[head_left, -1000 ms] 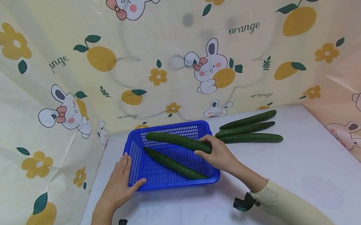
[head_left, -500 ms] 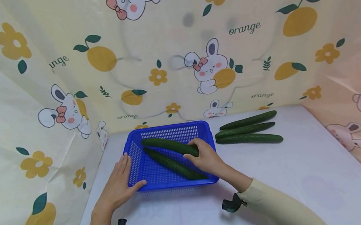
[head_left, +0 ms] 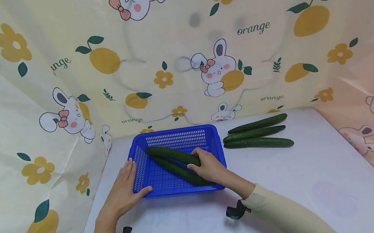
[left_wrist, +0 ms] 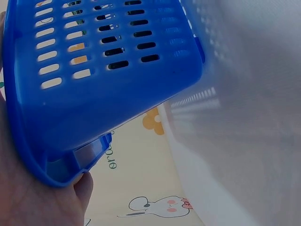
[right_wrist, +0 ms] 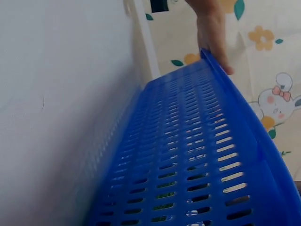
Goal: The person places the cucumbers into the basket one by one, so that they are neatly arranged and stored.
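A blue plastic basket with slotted walls stands on the white table. Inside it, one dark green cucumber lies slanted across the floor. My right hand reaches over the front right of the basket and grips the near end of a second cucumber, whose far end reaches the first one's far tip. My left hand rests at the basket's left front corner, fingers straight along the side and thumb over the rim. In the left wrist view, part of that hand shows beside the basket wall.
Several cucumbers, such as the front one, lie side by side on the table right of the basket. A patterned curtain with rabbits and oranges hangs behind the table and along both sides.
My right hand has carried its cucumber left and down, from over the basket's right side to alongside the cucumber inside. My left hand has stayed at the basket's corner.
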